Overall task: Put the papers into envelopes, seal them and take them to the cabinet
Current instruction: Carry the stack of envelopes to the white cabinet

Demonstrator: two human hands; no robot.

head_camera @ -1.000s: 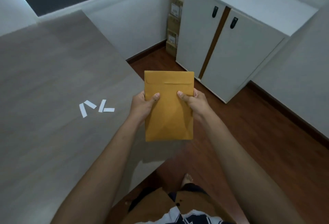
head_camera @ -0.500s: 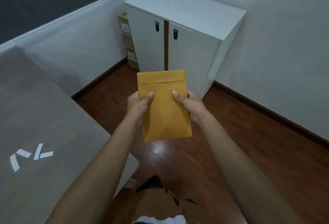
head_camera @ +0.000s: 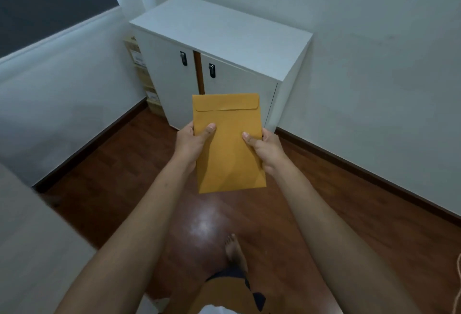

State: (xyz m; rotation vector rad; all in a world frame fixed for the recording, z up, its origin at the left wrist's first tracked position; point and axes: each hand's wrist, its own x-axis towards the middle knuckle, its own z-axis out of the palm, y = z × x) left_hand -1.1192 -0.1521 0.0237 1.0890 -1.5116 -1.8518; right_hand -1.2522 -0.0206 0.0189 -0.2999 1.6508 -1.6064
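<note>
A brown envelope (head_camera: pixel 228 149) with its flap folded down hangs upright in front of me, held by both hands. My left hand (head_camera: pixel 192 143) grips its left edge, thumb on the front face. My right hand (head_camera: pixel 267 150) grips the right edge the same way. Straight ahead stands the white cabinet (head_camera: pixel 224 37) with two doors and black handles (head_camera: pixel 183 58); a narrow gap shows between the doors. The envelope's top edge overlaps the cabinet's lower front in the view.
The grey table's corner (head_camera: pixel 37 239) lies at the lower left. Cardboard boxes (head_camera: pixel 143 74) are stacked between the cabinet and the left wall. Dark wooden floor (head_camera: pixel 311 201) stretches between me and the cabinet, with my bare foot (head_camera: pixel 234 251) on it.
I have turned away from the table and moved toward the cabinet, which now stands nearer and centred. The white strips on the table have left the view. Both hands keep their hold.
</note>
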